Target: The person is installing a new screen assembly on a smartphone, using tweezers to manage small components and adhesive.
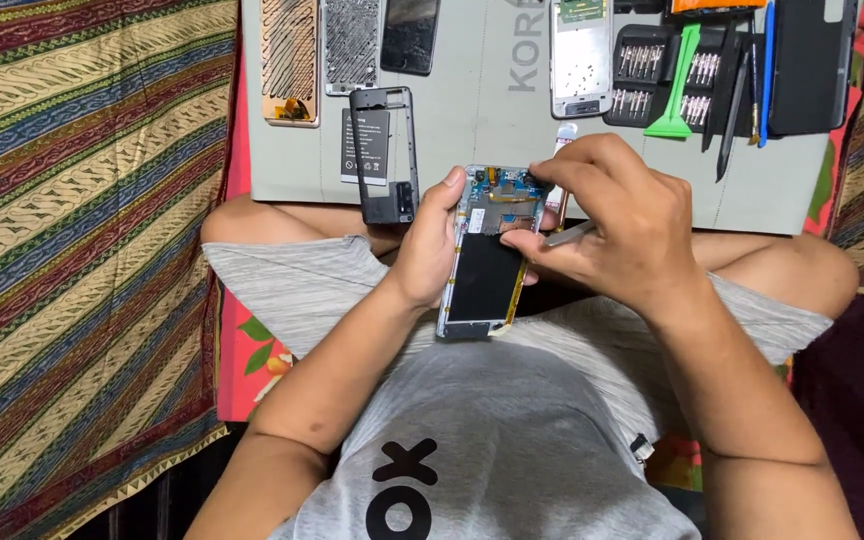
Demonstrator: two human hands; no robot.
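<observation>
Striped patterned cloth [72, 230] covers the floor at the left, and a grey work mat [482, 120] is laid at the far side. On the mat, a black phone frame [384, 155] with a battery is seen left of centre. An opened phone [487, 250] is gripped along its left edge by the left hand [427, 250], above the lap. The right hand [607, 225] is closed around a thin metal tool [570, 234] at the phone's right edge. A screwdriver bit set [667, 70] lies far right.

A grey rectangular work mat [472, 120] lies far, carrying a black plastic phone frame [384, 155] on the left. A green plastic pry tool [680, 85] rests far right beside a black tray of screwdriver bits [652, 75]. Striped patterned cloth [82, 250] covers the left.
</observation>
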